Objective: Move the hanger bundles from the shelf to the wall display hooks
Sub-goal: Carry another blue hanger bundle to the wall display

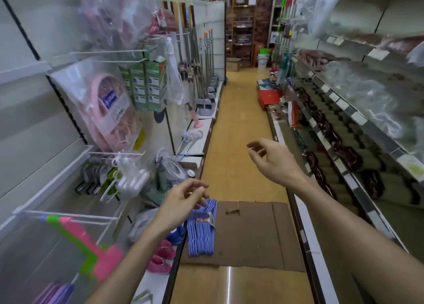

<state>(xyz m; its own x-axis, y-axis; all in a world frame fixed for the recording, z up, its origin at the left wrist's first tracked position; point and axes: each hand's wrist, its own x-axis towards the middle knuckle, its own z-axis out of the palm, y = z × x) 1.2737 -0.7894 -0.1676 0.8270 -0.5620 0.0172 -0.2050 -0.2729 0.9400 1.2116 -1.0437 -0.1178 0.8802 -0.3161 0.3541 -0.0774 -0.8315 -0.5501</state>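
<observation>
Left hand [181,199] hovering, fingers loosely spread, over blue hanger bundle [202,230] lying on cardboard [252,232]. Right hand [268,159] raised, grip spread, empty. Shelves at both sides blurred.

Left hand [181,200], right hand [268,159] — both empty
</observation>
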